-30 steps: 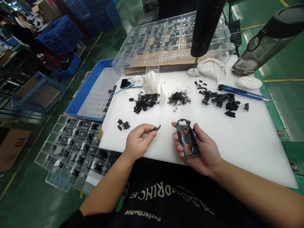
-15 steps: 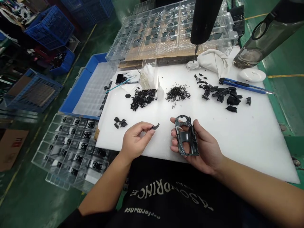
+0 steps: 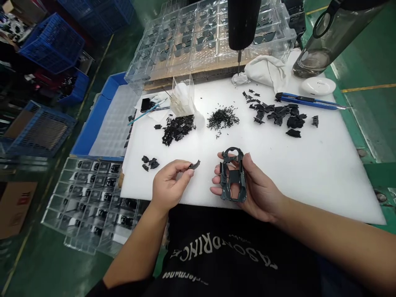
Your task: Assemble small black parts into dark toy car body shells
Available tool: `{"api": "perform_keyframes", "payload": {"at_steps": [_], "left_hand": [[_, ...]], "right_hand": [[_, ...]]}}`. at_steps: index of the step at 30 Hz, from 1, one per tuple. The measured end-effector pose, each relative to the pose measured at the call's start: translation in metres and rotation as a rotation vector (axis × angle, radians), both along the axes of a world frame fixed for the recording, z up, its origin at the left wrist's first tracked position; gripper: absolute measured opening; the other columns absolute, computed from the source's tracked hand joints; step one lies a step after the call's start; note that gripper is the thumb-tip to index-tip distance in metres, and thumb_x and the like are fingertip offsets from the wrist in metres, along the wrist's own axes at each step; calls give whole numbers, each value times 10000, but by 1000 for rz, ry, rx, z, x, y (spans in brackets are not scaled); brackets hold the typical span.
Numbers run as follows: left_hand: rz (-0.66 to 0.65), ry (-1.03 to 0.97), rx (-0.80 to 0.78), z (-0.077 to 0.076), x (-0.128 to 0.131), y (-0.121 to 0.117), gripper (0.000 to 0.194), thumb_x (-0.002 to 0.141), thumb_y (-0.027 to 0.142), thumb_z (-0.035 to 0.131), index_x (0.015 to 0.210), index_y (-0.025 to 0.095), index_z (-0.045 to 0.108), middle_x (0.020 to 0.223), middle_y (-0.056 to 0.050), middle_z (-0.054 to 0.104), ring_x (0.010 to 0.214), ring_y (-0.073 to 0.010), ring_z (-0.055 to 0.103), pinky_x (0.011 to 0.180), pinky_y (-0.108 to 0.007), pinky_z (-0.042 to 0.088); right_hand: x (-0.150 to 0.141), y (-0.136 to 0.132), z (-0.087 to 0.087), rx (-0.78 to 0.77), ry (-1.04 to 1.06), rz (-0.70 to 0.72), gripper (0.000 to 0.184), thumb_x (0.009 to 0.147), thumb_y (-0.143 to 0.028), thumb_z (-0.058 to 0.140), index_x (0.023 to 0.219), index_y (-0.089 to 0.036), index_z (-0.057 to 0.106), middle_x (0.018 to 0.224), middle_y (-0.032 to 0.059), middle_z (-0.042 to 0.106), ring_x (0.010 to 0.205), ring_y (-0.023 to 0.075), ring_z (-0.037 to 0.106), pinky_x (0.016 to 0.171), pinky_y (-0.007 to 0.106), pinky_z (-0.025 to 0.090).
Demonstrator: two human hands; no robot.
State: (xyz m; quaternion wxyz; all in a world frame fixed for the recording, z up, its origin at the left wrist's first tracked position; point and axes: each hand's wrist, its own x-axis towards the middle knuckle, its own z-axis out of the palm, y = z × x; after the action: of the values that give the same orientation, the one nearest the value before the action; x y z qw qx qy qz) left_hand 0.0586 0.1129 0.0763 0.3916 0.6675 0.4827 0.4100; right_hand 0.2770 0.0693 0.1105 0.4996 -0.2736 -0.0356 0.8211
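Centrally, just right of mid-frame, a dark openwork frame [image 3: 234, 176] rests in my right hand [image 3: 262, 196], its rounded end towards the top of the picture. The palm is half open, fingers curled beneath and thumb at the right edge. Compared with the preceding view, the inner panel has lost its bright reflection, which suggests a slight change of tilt; the grip is much the same. To the left, my left hand [image 3: 167, 181] pinches a small curved black part [image 3: 195, 165] between thumb and forefinger. Its free end points towards the frame without touching it, so the two pieces remain separate. Further out, the white work board [image 3: 303, 173] bears small black pieces [image 3: 150, 163] at lower left, flat black clips [image 3: 177, 130] and a heap of tiny dark screws [image 3: 222, 117] beyond my hands, and larger moulded parts [image 3: 278, 113] at upper right. A powered screwdriver [image 3: 243, 24] stands upright at top centre.
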Motion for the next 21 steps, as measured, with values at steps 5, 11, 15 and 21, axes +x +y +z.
{"api": "perform_keyframes", "payload": {"at_steps": [5,11,15,21], "left_hand": [[-16,12,16,0,0,1,121,836,178,681,952,209,692,927,-26,699,827,-149,679,776,-279,537],[-47,-15,79,5,3,3,156,857,141,637,981,220,690,944,-22,687,833,-139,673,774,-282,545],[-41,44,233,10,8,4,139,844,123,637,944,204,690,899,-27,695,825,-138,670,753,-270,555],[-73,126,414,3,12,-1,252,818,35,614,1007,192,666,971,-50,670,928,-158,657,832,-318,564]], "right_hand": [[-1,0,0,-10,-13,-10,382,1020,-465,379,1185,-170,559,968,82,658,887,206,686,821,407,611],[-3,0,3,-11,-40,-31,315,1012,-436,432,1154,-193,572,962,71,673,909,199,686,840,404,606],[-3,0,6,-11,-33,-40,266,1001,-412,472,1111,-200,589,932,60,687,890,186,689,842,390,608],[0,0,1,-44,-90,-30,335,992,-434,470,1215,-211,584,1026,81,690,954,229,687,870,417,598]]}}
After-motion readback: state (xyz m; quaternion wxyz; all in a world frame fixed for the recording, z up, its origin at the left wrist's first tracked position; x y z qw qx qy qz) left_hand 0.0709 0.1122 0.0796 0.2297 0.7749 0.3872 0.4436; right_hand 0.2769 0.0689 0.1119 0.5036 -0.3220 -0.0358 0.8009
